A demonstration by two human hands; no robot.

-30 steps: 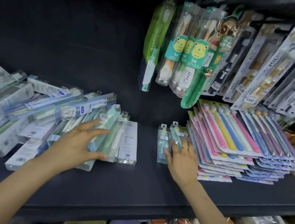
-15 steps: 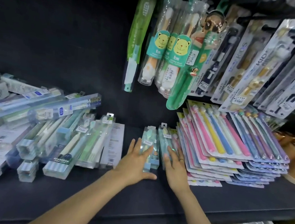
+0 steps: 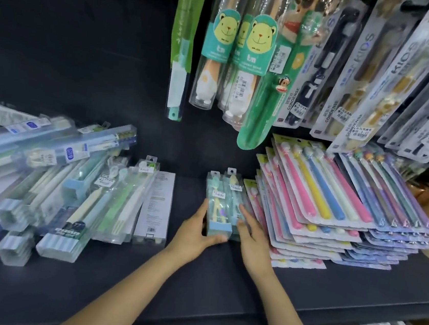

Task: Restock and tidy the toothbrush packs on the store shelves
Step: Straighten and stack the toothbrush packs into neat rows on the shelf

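Left hand (image 3: pixel 194 236) now grips small pack (image 3: pixel 218 211); right hand (image 3: pixel 254 240) fingers straight, tips hidden.

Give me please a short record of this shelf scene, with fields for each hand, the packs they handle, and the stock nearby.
left hand: grips the left side and near end of the small clear packs
right hand: fingers lie against the right side of the same packs
small clear packs: two side by side on the dark shelf
right of them: stack of flat multicolour packs
left of them: loose pile of long clear boxes
above: hanging kids' packs
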